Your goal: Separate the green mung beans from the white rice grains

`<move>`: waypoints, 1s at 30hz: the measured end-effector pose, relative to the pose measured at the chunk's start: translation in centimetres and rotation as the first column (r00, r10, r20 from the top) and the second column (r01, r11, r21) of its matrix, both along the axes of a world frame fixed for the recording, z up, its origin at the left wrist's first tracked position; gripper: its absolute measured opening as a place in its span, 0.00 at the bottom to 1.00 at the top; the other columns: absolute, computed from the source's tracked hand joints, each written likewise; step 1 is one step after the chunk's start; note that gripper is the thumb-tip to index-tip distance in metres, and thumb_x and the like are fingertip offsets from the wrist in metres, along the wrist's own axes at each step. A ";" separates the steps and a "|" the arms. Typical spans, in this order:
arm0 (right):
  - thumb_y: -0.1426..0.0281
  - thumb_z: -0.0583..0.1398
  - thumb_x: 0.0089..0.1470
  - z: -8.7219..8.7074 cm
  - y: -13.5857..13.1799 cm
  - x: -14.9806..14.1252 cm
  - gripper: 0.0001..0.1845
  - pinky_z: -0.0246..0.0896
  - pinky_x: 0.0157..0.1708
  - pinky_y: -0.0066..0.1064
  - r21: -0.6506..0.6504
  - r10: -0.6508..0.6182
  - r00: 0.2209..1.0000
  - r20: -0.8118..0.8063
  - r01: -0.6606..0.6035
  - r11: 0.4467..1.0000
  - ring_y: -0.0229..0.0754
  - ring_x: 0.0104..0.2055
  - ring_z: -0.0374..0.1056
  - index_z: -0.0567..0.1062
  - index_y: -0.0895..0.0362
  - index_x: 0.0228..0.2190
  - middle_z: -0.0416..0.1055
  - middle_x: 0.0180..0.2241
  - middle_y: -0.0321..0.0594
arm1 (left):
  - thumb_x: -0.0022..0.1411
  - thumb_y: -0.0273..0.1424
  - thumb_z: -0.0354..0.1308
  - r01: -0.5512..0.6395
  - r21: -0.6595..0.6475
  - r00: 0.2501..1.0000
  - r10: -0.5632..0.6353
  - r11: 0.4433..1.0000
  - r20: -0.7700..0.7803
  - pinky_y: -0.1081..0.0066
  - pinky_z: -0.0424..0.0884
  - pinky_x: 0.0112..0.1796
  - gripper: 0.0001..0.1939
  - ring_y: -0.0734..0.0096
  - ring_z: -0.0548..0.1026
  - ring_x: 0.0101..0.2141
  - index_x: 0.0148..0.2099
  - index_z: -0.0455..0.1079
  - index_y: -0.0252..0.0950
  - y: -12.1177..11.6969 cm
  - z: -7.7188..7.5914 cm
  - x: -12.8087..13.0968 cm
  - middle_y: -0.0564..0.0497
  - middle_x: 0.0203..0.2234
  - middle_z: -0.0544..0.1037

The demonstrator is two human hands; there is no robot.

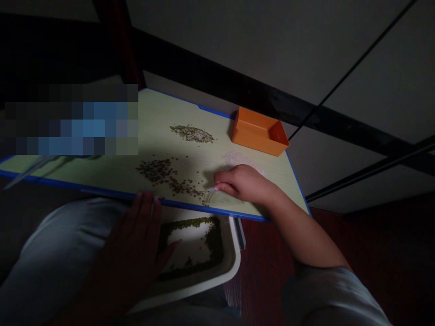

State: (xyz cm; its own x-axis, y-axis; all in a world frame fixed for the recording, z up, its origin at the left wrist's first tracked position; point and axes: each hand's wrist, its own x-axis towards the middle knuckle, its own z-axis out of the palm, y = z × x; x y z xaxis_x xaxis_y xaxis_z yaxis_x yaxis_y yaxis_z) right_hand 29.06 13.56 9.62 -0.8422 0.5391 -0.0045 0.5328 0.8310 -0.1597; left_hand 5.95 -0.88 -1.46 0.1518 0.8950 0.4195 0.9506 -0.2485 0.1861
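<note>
My right hand [248, 183] is closed in a pinch over the pale yellow board, fingers around the edge of a clear plastic piece [212, 194] whose exact kind I cannot make out. Just left of it lies a loose pile of dark green beans [158, 171] with a trail of scattered ones. A second heap of green beans [192, 134] sits farther back. Pale grains [239, 158] are spread behind my right hand. My left hand [136, 240] is in shadow, fingers stretched to the board's blue near edge and thumb apart, holding nothing.
An orange open box [260, 131] stands at the back right of the board [112, 172]. Under the near edge, a white tray [234, 258] has green beans along its sides. Light panels [356, 167] rise behind. A blurred-out blue area [91, 122] covers the left side.
</note>
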 end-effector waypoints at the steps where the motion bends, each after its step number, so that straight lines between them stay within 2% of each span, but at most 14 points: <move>1: 0.57 0.49 0.63 0.0 0.0 0.0 0.19 0.39 0.28 0.29 -0.006 0.003 1.000 -0.002 -0.003 1.000 0.34 0.25 0.56 0.70 0.56 0.29 0.67 0.24 0.35 | 0.59 0.50 0.40 -0.004 -0.003 1.000 0.004 1.000 0.001 0.46 0.53 0.60 0.42 0.48 0.45 0.66 0.66 0.37 0.27 0.0 0.0 0.0 0.29 0.65 0.50; 10: 0.58 0.50 0.62 0.2 -0.1 0.2 0.18 0.38 0.27 0.28 -0.063 -0.004 1.000 0.009 0.004 0.998 0.33 0.24 0.53 0.69 0.56 0.27 0.63 0.22 0.33 | 0.58 0.50 0.41 0.011 0.004 0.999 -0.011 1.000 -0.049 0.45 0.54 0.59 0.43 0.47 0.45 0.66 0.66 0.38 0.27 0.1 0.0 -0.2 0.29 0.65 0.49; 16: 0.60 0.50 0.62 0.6 -0.2 0.2 0.18 0.37 0.28 0.29 -0.091 -0.001 1.000 -0.001 0.001 0.996 0.33 0.24 0.53 0.68 0.57 0.26 0.60 0.22 0.33 | 0.59 0.51 0.39 -0.003 -0.004 1.000 0.003 1.000 -0.012 0.46 0.54 0.59 0.42 0.48 0.45 0.66 0.66 0.38 0.27 0.1 0.0 0.0 0.29 0.65 0.50; 30: 0.59 0.49 0.62 0.2 -0.3 -0.3 0.19 0.40 0.28 0.28 -0.007 -0.071 0.997 0.016 0.071 0.997 0.34 0.24 0.54 0.70 0.57 0.29 0.64 0.22 0.35 | 0.59 0.50 0.40 0.025 0.032 0.999 -0.024 0.999 -0.021 0.45 0.54 0.60 0.42 0.48 0.45 0.66 0.66 0.35 0.28 0.1 0.1 0.0 0.30 0.65 0.47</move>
